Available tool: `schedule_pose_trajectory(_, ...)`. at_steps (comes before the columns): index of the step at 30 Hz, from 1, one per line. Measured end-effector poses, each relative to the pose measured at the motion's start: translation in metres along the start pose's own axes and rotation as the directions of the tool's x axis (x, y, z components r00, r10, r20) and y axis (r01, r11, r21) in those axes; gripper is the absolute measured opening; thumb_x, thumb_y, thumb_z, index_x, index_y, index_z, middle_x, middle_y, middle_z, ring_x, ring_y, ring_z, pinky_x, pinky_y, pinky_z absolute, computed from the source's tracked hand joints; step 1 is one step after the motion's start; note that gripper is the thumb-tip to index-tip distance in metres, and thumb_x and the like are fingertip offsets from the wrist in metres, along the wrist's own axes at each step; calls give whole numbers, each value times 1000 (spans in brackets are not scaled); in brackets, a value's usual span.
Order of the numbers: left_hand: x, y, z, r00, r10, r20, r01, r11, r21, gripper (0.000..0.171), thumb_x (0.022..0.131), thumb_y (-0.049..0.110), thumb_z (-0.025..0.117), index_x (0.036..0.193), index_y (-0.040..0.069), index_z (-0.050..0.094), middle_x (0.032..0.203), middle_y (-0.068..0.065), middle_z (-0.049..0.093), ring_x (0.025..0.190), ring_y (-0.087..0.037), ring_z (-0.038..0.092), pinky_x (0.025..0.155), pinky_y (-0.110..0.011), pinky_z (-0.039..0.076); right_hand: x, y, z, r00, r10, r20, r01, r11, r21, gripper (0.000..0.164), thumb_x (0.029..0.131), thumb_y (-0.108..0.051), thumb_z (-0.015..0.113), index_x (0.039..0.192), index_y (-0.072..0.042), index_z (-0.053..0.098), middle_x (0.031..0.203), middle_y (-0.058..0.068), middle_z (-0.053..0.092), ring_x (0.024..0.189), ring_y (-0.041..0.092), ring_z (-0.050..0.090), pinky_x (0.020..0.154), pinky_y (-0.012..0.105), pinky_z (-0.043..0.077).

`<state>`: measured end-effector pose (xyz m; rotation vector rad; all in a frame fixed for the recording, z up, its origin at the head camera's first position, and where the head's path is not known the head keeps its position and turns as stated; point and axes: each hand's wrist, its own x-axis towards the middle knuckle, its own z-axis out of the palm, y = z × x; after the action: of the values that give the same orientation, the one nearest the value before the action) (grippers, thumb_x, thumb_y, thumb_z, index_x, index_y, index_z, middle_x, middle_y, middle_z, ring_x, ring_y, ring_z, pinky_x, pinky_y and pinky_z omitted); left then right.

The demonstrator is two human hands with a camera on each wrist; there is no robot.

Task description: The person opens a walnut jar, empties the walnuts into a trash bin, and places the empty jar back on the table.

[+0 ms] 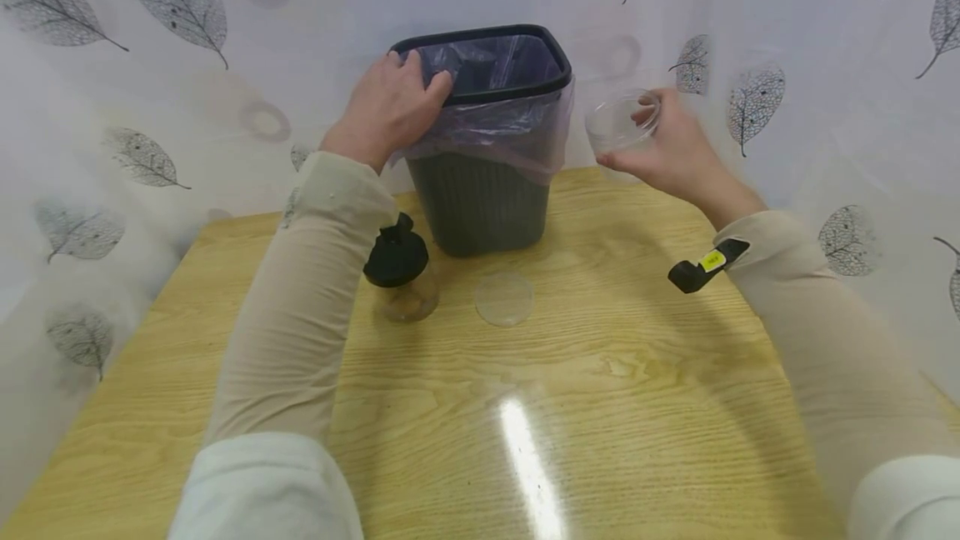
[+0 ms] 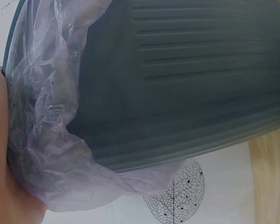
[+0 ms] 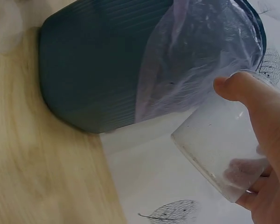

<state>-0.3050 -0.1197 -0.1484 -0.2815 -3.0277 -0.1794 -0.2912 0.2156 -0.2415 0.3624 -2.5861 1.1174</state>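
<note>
A dark grey trash bin [image 1: 480,207] with a black rim and a thin purple bag [image 2: 51,107] folded over its edge stands upright at the back of the table. My left hand [image 1: 393,102] grips the rim at the bin's left corner; some fingertips are hidden. To the right of the bin, my right hand [image 1: 671,144] holds a clear plastic container [image 3: 214,135] in the air, thumb on one side and fingers on the other. The container is round, see-through and tilted, apart from the bin in the head view.
In front of the bin, a clear round lid [image 1: 504,299] lies flat on the wooden table [image 1: 600,423]. A clear jar with a black lid [image 1: 397,257] stands left of it, partly behind the left sleeve. A leaf-patterned curtain [image 1: 825,148] hangs close behind the bin.
</note>
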Motion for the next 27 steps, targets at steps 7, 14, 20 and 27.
schedule_pose_trajectory(7,1,-1,0,1000,6,-2,-6,1000,2,80,101,55,6,158,0,1,165,-22,4,154,-35,7,126,-44,8,-14,21,20,997,59,48,-61,997,45,97,78,-34,82,146,6,26,140,26,47,126,38,46,106,54,39)
schedule_pose_trajectory(14,1,-1,2,1000,4,-4,-4,1000,-8,80,101,56,7,158,0,0,165,-22,4,154,-35,7,126,-44,8,-23,38,39,993,96,71,-100,994,55,97,78,-34,82,145,8,26,139,28,48,124,39,47,104,56,41)
schedule_pose_trajectory(20,0,-2,2,1000,4,-10,-4,1000,-15,80,101,56,8,158,0,1,165,-21,4,155,-34,6,126,-44,8,-29,51,53,990,111,87,-116,992,51,95,76,-35,84,141,11,32,137,30,47,122,42,47,104,58,41)
schedule_pose_trajectory(27,0,-1,1,1000,3,-17,-3,1000,-18,79,101,56,8,158,1,1,166,-20,5,155,-34,7,126,-43,9,-33,60,63,984,134,121,-142,988,62,98,77,-35,84,143,12,29,136,32,45,121,43,47,103,59,42)
